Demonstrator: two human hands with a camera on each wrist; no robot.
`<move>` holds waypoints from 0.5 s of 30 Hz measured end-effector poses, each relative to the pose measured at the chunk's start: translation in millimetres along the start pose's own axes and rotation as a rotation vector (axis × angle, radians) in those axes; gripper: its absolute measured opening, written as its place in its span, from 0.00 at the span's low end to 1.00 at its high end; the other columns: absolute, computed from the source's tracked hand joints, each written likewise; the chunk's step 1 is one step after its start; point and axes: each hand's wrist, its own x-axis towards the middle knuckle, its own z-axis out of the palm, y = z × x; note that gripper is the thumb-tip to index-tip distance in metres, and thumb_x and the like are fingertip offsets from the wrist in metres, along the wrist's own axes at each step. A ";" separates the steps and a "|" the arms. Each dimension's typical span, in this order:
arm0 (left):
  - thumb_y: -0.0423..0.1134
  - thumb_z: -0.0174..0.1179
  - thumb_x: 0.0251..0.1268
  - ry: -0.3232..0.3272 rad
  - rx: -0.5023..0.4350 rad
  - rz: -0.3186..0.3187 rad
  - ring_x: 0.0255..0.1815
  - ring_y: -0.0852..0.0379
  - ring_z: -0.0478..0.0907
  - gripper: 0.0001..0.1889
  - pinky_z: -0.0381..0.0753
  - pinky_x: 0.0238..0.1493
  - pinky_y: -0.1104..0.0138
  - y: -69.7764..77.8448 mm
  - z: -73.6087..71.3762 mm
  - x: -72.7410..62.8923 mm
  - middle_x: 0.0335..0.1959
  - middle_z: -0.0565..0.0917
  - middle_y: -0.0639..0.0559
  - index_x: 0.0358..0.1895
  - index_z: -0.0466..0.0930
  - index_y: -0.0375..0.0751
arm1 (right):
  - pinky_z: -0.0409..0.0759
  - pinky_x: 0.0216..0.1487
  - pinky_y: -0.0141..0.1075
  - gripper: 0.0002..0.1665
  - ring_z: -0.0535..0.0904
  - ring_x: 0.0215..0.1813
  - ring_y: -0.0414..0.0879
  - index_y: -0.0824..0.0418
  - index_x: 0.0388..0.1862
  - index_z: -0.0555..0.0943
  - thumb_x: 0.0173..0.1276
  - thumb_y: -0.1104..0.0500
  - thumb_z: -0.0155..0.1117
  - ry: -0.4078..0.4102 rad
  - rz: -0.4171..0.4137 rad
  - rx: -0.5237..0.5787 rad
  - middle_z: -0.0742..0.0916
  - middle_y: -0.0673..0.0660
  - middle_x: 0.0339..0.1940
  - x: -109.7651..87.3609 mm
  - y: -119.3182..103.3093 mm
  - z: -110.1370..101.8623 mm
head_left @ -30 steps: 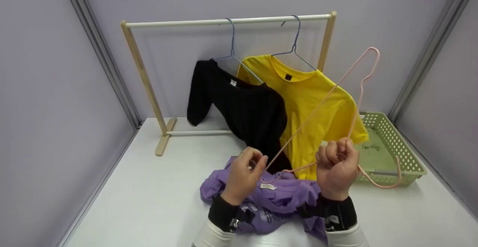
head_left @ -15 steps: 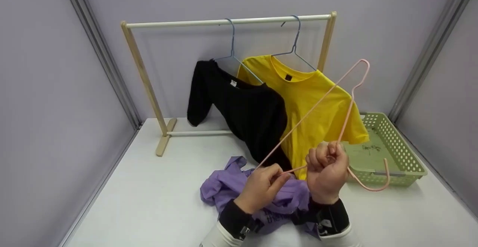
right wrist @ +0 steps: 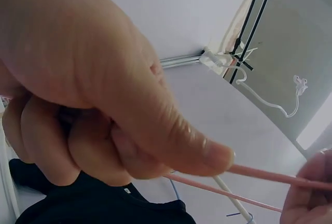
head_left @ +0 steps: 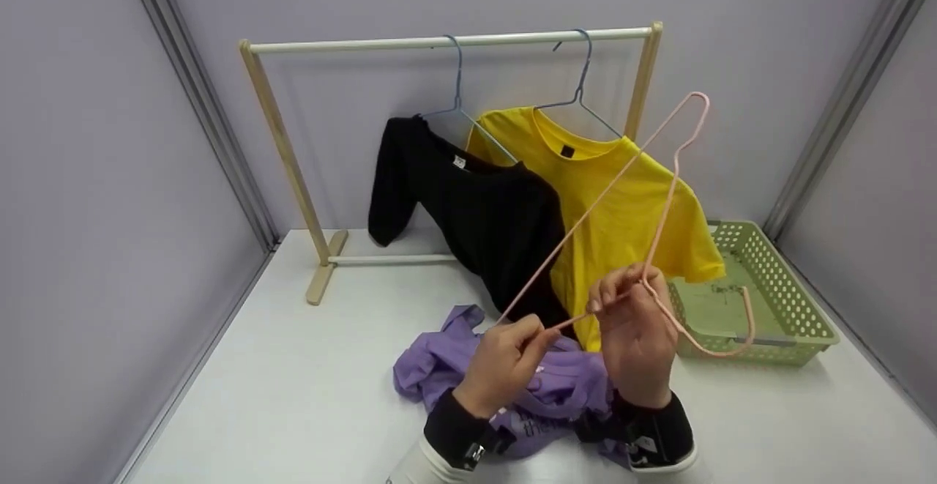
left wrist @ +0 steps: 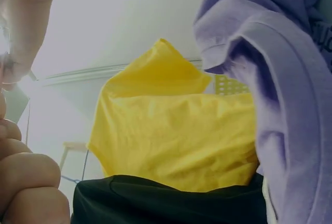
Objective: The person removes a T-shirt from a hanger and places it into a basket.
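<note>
A bare pink wire hanger (head_left: 669,198) is held tilted between both hands, its hook (head_left: 750,323) at the lower right. My left hand (head_left: 505,367), fingers curled and thumb along the wire, grips it near the lower left corner, which is hidden. My right hand (head_left: 635,345) pinches the hanger beside its neck, palm facing the head camera. In the right wrist view a taut stretch of pink wire (right wrist: 259,173) runs between the two hands. Beneath them lies a crumpled purple shirt (head_left: 432,363) with dark lettering; in the left wrist view its purple cloth (left wrist: 290,110) fills the right side.
A clothes rack (head_left: 351,45) with wooden ends stands behind. From its rail hang a black shirt (head_left: 483,206) and a yellow T-shirt (head_left: 593,176), each on a blue hanger. A green perforated basket (head_left: 794,301) sits at right. Grey-framed walls enclose the white table (head_left: 293,396).
My left hand has moved right and closed on the wire. My right hand has shifted left, its palm turning to show more, and the hanger has moved left with its hook rising.
</note>
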 end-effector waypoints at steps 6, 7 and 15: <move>0.30 0.59 0.74 0.119 -0.074 -0.032 0.19 0.72 0.59 0.16 0.56 0.22 0.82 -4.3 -9.4 1.5 0.15 0.67 0.50 0.24 0.69 0.40 | 0.82 0.57 0.36 0.21 0.81 0.60 0.47 0.59 0.65 0.72 0.80 0.69 0.40 0.042 0.145 -0.252 0.84 0.54 0.59 -3.2 -1.6 -2.5; 0.29 0.59 0.73 0.143 -0.079 -0.041 0.19 0.72 0.59 0.16 0.56 0.21 0.81 -5.6 -11.4 1.7 0.15 0.68 0.50 0.24 0.69 0.40 | 0.82 0.57 0.36 0.21 0.81 0.60 0.47 0.58 0.66 0.72 0.80 0.69 0.41 0.050 0.165 -0.277 0.84 0.53 0.60 -3.3 -1.6 -3.2; 0.29 0.58 0.75 0.317 -0.098 -0.227 0.19 0.71 0.57 0.19 0.55 0.22 0.78 -15.4 -38.0 4.6 0.16 0.63 0.54 0.22 0.64 0.38 | 0.80 0.58 0.36 0.22 0.79 0.64 0.47 0.59 0.71 0.67 0.82 0.63 0.44 0.070 0.278 -0.493 0.81 0.52 0.66 -2.0 0.7 -14.4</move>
